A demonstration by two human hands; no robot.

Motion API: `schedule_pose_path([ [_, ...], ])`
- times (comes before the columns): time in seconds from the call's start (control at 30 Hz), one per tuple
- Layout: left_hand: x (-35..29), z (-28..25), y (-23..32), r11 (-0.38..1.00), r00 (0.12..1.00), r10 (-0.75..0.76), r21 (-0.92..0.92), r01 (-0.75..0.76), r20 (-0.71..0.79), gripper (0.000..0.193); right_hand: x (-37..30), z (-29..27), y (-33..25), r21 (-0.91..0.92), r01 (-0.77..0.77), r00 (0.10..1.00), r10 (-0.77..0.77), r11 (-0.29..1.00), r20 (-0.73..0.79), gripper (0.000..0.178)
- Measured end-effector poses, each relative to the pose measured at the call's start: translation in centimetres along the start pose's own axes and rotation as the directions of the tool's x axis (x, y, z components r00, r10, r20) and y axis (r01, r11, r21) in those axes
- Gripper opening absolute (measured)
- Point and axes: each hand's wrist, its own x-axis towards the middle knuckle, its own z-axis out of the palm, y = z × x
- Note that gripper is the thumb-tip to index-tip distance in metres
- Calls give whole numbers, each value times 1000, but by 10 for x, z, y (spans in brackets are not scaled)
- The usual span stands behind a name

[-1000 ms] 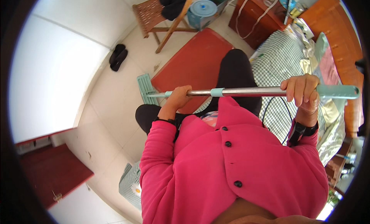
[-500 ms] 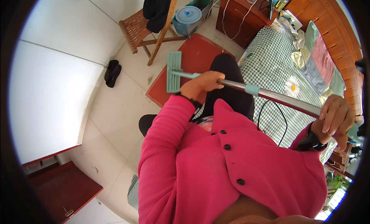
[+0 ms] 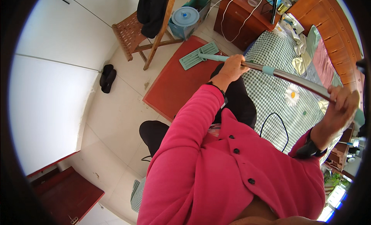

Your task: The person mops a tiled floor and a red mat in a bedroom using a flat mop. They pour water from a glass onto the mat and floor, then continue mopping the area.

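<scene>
A flat mop with a pale green slotted head (image 3: pixel 193 59) and a silver pole (image 3: pixel 295 80) slants across in front of me. My left hand (image 3: pixel 230 69) is closed around the lower pole, close to the green joint above the head. At the right, my right hand (image 3: pixel 341 109) grips the pole near its upper, green end and looks slightly blurred. The head appears over a red flat panel (image 3: pixel 166 87) at floor level; whether it touches the panel I cannot tell.
A bed with a checked cover (image 3: pixel 266 97) lies to the right, beside a brown cabinet (image 3: pixel 239 22). Ahead stand a wooden folding chair (image 3: pixel 129 35) with dark cloth and a lidded bucket (image 3: pixel 185 18). Black shoes (image 3: pixel 108 78) rest by the white cupboard (image 3: pixel 46 109).
The mop head has swung right and turned from upright to slanted over the red panel. My left hand moved right and slightly forward with the pole; the right hand shifted slightly.
</scene>
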Motion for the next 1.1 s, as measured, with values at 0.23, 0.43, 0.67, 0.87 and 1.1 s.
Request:
schedule_pose_path([
  [0.23, 13, -13, -7, 966, 997, -17, 259, -3, 76, 31, 37, -3, 21, 64, -27, 986, 16, 998, 164, 36],
  [0.43, -6, -39, -6, 965, 993, -115, 242, 105, 30, 29, 53, 26, 18, 137, -71, 985, 48, 988, 166, 36],
  [0.67, -97, -90, -36, 930, 971, -228, 278, 239, -72, 25, 40, 68, 50, 353, -102, 955, -8, 930, 297, 36],
  [0.87, -199, -121, -54, 814, 906, -418, 415, 406, -67, 21, 11, 121, 64, 452, -281, 914, 93, 847, 394, 35],
  [1.1, -299, -150, -55, 705, 800, -498, 381, 599, -335, 19, -17, 162, 91, 605, -400, 811, -41, 688, 583, 32],
])
